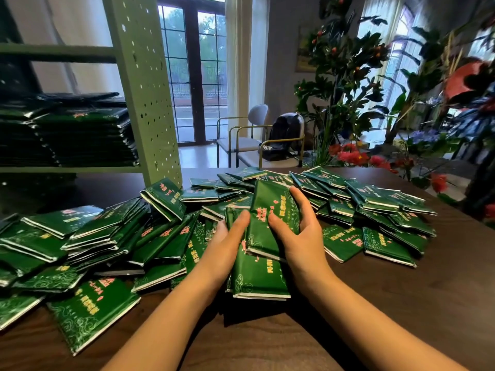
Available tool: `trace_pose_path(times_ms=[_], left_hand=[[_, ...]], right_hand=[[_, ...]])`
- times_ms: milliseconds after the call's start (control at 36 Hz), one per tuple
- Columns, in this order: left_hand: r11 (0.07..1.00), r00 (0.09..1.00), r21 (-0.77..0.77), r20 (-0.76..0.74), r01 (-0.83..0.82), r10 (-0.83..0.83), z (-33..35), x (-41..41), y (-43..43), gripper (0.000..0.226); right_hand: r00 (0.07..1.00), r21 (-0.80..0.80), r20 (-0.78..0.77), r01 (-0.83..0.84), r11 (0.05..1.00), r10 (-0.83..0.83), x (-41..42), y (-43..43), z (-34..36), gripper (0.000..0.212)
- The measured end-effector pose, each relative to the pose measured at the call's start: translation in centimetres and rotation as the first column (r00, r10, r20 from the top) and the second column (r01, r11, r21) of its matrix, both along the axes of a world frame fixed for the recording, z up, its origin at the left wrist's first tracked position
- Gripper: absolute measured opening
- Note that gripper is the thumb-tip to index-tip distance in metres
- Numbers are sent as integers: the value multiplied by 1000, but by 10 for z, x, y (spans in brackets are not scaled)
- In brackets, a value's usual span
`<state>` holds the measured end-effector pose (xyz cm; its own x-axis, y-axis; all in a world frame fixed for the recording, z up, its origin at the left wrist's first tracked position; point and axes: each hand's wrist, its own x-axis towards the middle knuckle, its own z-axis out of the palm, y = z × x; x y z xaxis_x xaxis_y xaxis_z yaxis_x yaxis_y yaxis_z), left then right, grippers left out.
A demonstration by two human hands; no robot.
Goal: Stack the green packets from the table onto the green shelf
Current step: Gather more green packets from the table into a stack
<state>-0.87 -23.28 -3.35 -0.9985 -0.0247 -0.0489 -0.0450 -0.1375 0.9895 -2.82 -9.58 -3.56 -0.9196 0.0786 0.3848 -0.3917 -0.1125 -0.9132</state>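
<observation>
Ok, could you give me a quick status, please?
Left hand and right hand grip a bundle of glossy green packets above the pile. Green perforated metal shelf, left, part stocked. Nothing blocking.

Most fingers of your left hand [227, 236] lie out of sight under the held packets [270, 228], and you can't count that bunch. The stack [85, 137] on the green shelf [144, 84] is dark, blurred and cut by the left edge. Packet lettering is too small to read. Far right, the plants [452, 108] blur.
</observation>
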Motion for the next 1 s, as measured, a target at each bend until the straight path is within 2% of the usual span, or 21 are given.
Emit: trace_pose_path(times_ms=[56, 111, 167, 250, 306, 472, 556, 611, 722, 778, 861, 917, 944, 1000], left_hand=[[1000, 1000, -9, -19, -1, 1, 6, 4, 6, 70], [1000, 1000, -12, 10, 1, -1, 3, 3, 7, 63], [1000, 1000, -10, 8, 17, -17, -1, 0, 3, 77], [999, 1000, 34, 22, -11, 10, -15, -11, -4, 116], [997, 999, 60, 36, -39, 37, -18, -16, -6, 126], [991, 995, 109, 72, -78, 71, -12, -13, -5, 97], [985, 991, 130, 90, -109, 98, -10, -13, -1, 51], [978, 990, 169, 95, -119, 104, -10, -14, -1, 39], [971, 987, 192, 95, -143, 126, -13, -15, -1, 41], [967, 986, 199, 82, -158, 145, -12, -15, 0, 49], [953, 976, 212, 71, -217, 206, -22, -22, -3, 96], [946, 975, 234, 54, -223, 217, -32, -29, -4, 112], [946, 977, 245, 75, -214, 201, -28, -25, -2, 110], [942, 979, 265, 69, -205, 194, -16, -16, 1, 90]], right_hand=[[1000, 10, -5, -8, 1000, 8, 0, 0, -1, 58], [1000, 9, -10, -9, 1000, 9, -1, 1, -1, 60], [1000, -18, -17, 21, 1000, -21, -3, 3, 1, 62], [999, -194, 33, 25, 981, -19, -8, 10, 10, 55], [995, -256, 94, -3, 967, 28, -13, 17, 15, 48], [973, -48, 103, -201, 978, 205, -10, 24, 18, 47], [971, 108, 65, -237, 966, 231, -4, 16, 13, 48], [971, 174, 13, -239, 955, 240, 3, 10, 13, 49], [973, 293, -54, -199, 935, 224, 7, 6, 12, 49], [976, 367, -90, -151, 918, 197, 7, 5, 8, 50], [978, 431, -104, -120, 895, 181, 7, 2, 6, 50], [978, 469, -112, -106, 877, 178, 6, -1, 4, 50], [977, 478, -109, -109, 872, 182, 6, -2, 3, 50], [976, 488, -111, -108, 866, 185, 7, -3, 2, 51]])
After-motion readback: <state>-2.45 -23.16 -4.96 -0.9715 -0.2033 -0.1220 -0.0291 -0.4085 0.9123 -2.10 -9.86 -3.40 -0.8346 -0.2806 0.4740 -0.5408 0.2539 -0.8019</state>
